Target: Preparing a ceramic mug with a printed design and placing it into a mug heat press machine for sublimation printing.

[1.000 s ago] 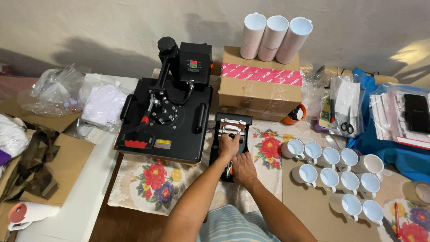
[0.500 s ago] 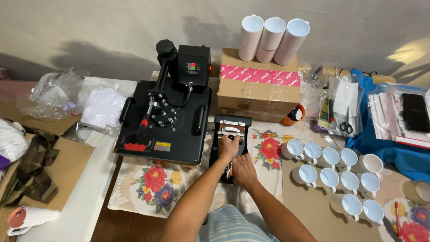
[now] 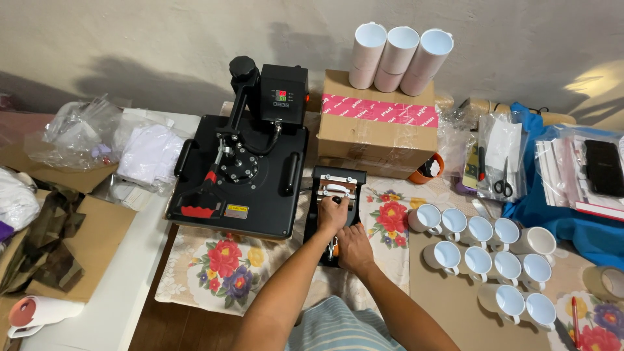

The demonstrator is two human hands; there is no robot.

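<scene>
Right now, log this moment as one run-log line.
left hand: on small black press | right hand: on its near end | flat heat press: left | white mugs: right

Both hands hide the mug press (image 3: pixel 336 188) handle.

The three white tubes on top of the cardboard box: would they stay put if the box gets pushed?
Probably not. The white tubes are tall, narrow and seemingly hollow, so likely light and quick to tip. They stand near the back edge of the cardboard box, and being round, would probably roll once down.
</scene>
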